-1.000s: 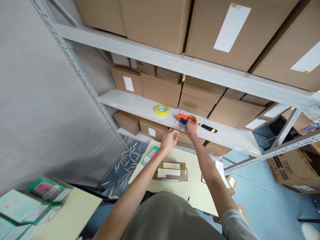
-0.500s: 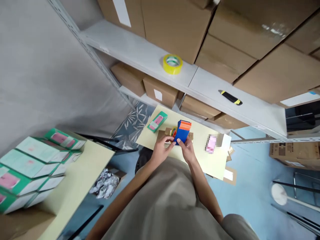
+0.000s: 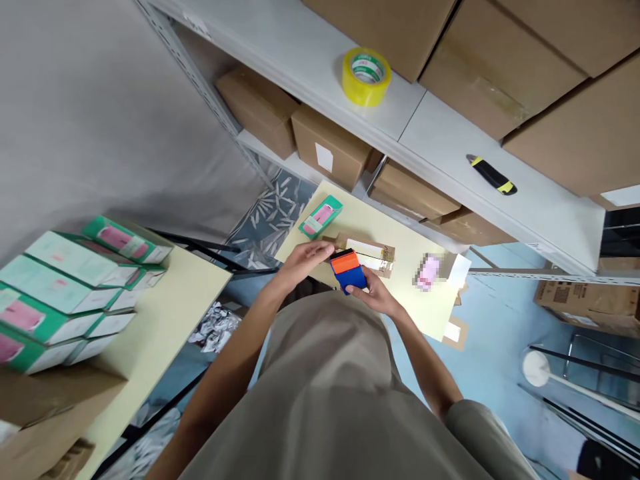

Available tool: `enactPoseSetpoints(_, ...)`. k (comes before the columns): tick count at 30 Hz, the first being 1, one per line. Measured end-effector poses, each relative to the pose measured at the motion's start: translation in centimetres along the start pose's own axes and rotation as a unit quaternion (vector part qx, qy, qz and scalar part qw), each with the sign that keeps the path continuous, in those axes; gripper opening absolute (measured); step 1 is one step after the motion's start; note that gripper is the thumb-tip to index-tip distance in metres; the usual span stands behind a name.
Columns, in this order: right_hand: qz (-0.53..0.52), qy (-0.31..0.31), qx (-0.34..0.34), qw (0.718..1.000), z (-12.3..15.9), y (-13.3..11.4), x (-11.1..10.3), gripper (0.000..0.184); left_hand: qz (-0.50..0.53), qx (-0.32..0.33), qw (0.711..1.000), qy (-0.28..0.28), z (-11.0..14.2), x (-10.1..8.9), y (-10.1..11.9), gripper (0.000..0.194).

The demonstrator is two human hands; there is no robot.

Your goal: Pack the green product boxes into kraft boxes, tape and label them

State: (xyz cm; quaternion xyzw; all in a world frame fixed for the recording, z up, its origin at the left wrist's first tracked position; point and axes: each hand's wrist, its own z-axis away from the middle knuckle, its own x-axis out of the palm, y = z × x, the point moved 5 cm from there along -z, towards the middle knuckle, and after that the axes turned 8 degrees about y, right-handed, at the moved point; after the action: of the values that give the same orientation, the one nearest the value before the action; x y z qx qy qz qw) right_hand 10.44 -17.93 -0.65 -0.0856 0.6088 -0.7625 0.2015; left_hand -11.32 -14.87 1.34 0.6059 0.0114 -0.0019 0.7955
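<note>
Your right hand (image 3: pixel 379 293) is closed on the lower right part of the blue and orange tape dispenser (image 3: pixel 349 272), thumb on the near side. Your left hand (image 3: pixel 305 263) is open, palm partly turned up, its fingertips beside the dispenser's upper left corner; whether they touch it is too fine to tell. Half a second ago both hands were at the dispenser, and before that it was up on the shelf (image 3: pixel 440 143). Now it is in front of your body, and your right hand appears to bear most or all of its weight.

Just beyond it, the taped carton (image 3: pixel 370 250) lies on the tabletop (image 3: pixel 410 303), its near left part covered by the dispenser and your hands. A green box (image 3: pixel 321 217) lies farther left, and a pink item (image 3: pixel 428 272) to the right, pixelated past naming. On the shelf above, the yellow roll of tape (image 3: pixel 367 97) and the cutter (image 3: pixel 491 175) lie well apart. To your left, stacked green boxes (image 3: pixel 75 287) stand on a second tabletop (image 3: pixel 165 293), cut off at the picture's edge.

Your right fingers are mostly hidden behind the dispenser. You cannot make out the tape inside it, nor whether a loose end hangs free.
</note>
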Motion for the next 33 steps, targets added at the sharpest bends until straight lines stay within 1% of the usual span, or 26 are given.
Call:
enactPoseSetpoints(3,0.039,-0.052,-0.003,0.998,0.0,-0.6,-0.7,0.056,-0.013,-0.015,0.999,-0.041,-0.9,-0.5,-0.3,0.060)
enactPoseSetpoints(5,0.057,-0.073,-0.002,0.996,-0.2,-0.9,-1.2,0.054,-0.022,-0.015,0.998,-0.059,-1.0,-0.5,-0.8,0.057)
enactPoseSetpoints(8,0.090,-0.092,-0.004,0.992,-0.4,-1.0,-1.7,0.049,-0.022,-0.014,0.998,-0.054,-1.1,-0.4,-1.9,0.055)
enactPoseSetpoints(12,0.116,-0.102,0.009,0.988,-0.8,-0.4,-2.2,0.050,-0.004,-0.026,0.999,-0.043,-1.1,-0.1,-3.7,0.056)
enactPoseSetpoints(14,0.137,-0.095,0.023,0.986,-1.2,-0.3,-2.7,0.050,0.010,-0.035,0.999,-0.023,-1.1,0.1,-4.8,0.057)
enactPoseSetpoints(16,0.172,-0.098,0.041,0.979,-1.6,-0.4,-3.4,0.053,0.021,-0.042,0.999,0.019,-0.8,0.5,-5.8,0.055)
enactPoseSetpoints(19,0.214,-0.149,0.082,0.962,-2.3,-1.0,-4.6,0.061,0.043,-0.061,0.992,0.098,-0.1,1.6,-7.4,0.050)
enactPoseSetpoints(20,0.219,-0.172,0.096,0.956,-2.4,-1.3,-5.0,0.062,0.055,-0.070,0.989,0.116,0.2,2.0,-7.8,0.049)
enactPoseSetpoints(22,0.225,-0.209,0.117,0.944,-2.7,-2.0,-5.9,0.063,0.080,-0.090,0.984,0.134,0.5,2.7,-8.4,0.044)
enactPoseSetpoints(24,0.237,-0.237,0.140,0.932,-2.9,-2.7,-6.9,0.063,0.101,-0.105,0.977,0.154,0.3,2.3,-8.8,0.041)
enactPoseSetpoints(26,0.246,-0.252,0.174,0.920,-3.0,-3.2,-8.1,0.064,0.123,-0.110,0.967,0.193,-0.4,1.0,-9.2,0.039)
enactPoseSetpoints(28,0.248,-0.251,0.207,0.912,-3.3,-3.6,-9.4,0.064,0.140,-0.108,0.959,0.221,-1.3,-0.4,-9.7,0.039)
enactPoseSetpoints(30,0.257,-0.243,0.220,0.909,-3.9,-4.0,-10.6,0.064,0.147,-0.112,0.959,0.215,-2.3,-0.9,-10.6,0.040)
enactPoseSetpoints(33,0.284,-0.238,0.219,0.903,-5.2,-4.0,-11.7,0.064,0.149,-0.127,0.958,0.207,-3.3,-0.3,-12.2,0.042)
